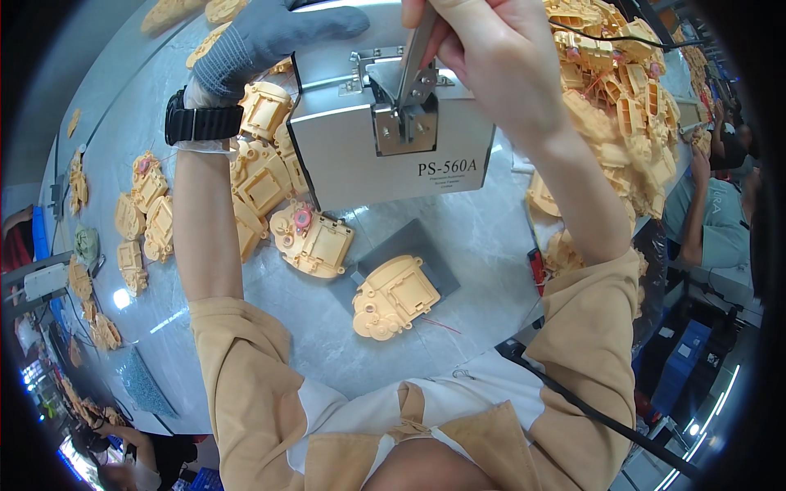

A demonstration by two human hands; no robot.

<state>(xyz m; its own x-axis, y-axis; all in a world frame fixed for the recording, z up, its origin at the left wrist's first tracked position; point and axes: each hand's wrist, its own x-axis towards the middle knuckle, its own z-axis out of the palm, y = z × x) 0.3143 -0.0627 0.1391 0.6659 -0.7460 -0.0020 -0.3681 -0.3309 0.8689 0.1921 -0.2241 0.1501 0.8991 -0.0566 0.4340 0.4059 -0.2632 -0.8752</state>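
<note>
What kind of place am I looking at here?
Probably a factory assembly workshop: many matching tan plastic housings are heaped and scattered on the table, a metal lever machine stands on it, and another person is visible on the right.

One metal lever (416, 61) in the right fingers (475, 29); one grey glove (274, 41) on the left fingers (340, 23); one silver machine (344, 155) beneath both; nearer the body, one dark mat (422, 240) under one tan housing (401, 295); either side, more housings (634, 106), too many to count
</note>
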